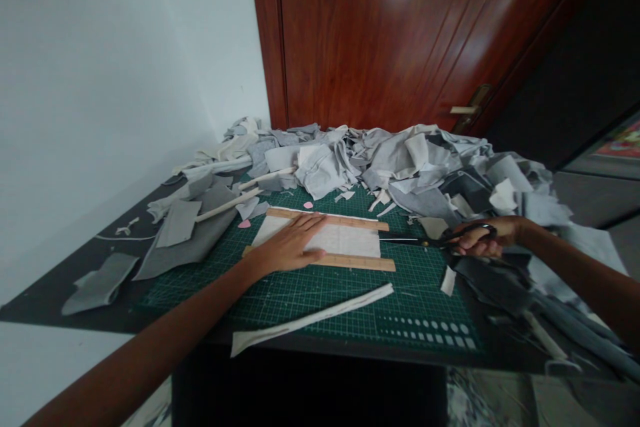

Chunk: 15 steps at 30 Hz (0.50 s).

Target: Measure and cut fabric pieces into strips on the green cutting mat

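Folded grey piece [103, 283]: lying on the dark desk [47, 277], left of the green mat [420, 287] and apart from it.
Large grey fabric [207, 250]: spread over the mat's left edge; topped by a smaller grey piece [179, 223].
Left hand [287, 245]: laid palm-down near the mat's middle, across white cloth and rulers; grip flat, thumb spread away, nothing grasped.
Cream strip [325, 315]: stretched along the mat's near side; slanting up rightward.
White cloth [357, 240]: flat on the mat's middle; partly under the left hand.
Wooden rulers [357, 262]: laid lengthwise on the mat's middle, along the cloth's far and near edges.
Scrap heap [325, 167]: piled across the mat's far side and around its right.
Black scissors [425, 242]: over the mat's right half, pointing left; tips at the cloth's right edge, contact hard to tell.
Right hand [483, 237]: at the mat's right edge; grip closed around the scissors' handles.
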Available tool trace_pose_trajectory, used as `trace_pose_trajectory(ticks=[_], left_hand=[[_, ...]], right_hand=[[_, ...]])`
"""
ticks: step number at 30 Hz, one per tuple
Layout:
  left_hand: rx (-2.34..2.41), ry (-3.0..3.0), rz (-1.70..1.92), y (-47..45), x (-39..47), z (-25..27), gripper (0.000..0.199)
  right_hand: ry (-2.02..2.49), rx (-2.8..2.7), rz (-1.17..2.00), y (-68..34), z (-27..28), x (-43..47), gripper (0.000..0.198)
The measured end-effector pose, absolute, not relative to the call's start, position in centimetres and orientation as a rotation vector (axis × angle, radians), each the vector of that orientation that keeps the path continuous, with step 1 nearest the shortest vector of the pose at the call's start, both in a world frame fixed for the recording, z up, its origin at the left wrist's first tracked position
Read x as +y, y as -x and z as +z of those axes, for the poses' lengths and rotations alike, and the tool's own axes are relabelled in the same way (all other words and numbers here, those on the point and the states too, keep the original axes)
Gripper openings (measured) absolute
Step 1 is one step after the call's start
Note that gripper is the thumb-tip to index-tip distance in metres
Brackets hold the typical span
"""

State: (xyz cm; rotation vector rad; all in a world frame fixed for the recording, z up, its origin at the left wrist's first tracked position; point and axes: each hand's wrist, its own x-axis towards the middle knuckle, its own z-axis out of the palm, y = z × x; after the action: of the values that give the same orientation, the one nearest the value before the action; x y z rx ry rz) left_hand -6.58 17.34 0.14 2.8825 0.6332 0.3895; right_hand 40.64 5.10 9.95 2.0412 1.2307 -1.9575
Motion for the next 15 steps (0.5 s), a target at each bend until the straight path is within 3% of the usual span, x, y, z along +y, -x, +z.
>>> trace_pose_trajectory(ticks=[5, 15], left_hand=[[0.621, -2.865, 0.372, 6.6, 17.3, 0.3, 0.076], [0.627, -2.854, 0.359, 6.6, 17.3, 0.1, 0.077]], right_hand=[[-1.986, 1.357, -1.985, -39.9, 9.7, 5.5, 0.039], [-1.905, 1.544, -1.987, -41.0, 7.4, 6.0, 0.039]])
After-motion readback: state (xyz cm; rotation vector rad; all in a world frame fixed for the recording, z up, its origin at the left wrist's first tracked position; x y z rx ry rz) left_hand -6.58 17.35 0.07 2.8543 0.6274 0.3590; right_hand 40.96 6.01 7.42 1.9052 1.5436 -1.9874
